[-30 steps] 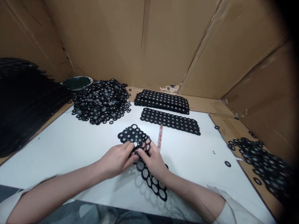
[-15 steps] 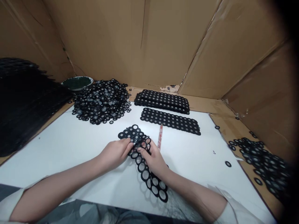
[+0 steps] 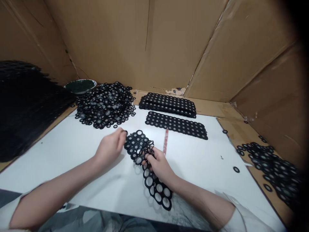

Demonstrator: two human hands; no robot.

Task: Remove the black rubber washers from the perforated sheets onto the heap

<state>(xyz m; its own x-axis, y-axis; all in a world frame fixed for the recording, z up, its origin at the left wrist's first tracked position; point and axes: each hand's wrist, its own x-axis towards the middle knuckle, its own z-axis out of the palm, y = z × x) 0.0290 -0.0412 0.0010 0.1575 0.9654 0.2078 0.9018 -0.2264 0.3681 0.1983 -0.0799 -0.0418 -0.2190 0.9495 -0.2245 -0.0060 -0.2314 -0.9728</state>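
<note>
My right hand [image 3: 158,164] grips a black sheet of joined rings [image 3: 145,154] on the white table top [image 3: 72,151]. The near end of the sheet has empty holes; the far end still carries grey discs. My left hand [image 3: 109,146] is lifted to the left of the sheet, its fingers pinched on a small black ring [image 3: 124,131]. A thin red-and-clear pen [image 3: 165,141] lies just right of the sheet.
A heap of loose black rings [image 3: 105,104] sits at the back left beside a dark bowl [image 3: 80,85]. Two stacks of full sheets [image 3: 169,104] lie at the back. More rings [image 3: 270,164] are piled at the right. Cardboard walls [image 3: 145,42] enclose the table; a black mass [image 3: 21,103] fills the left.
My left hand has pulled away from the sheet to the left and up with a ring in its fingers. The right hand has stayed on the sheet, which has shifted a little.
</note>
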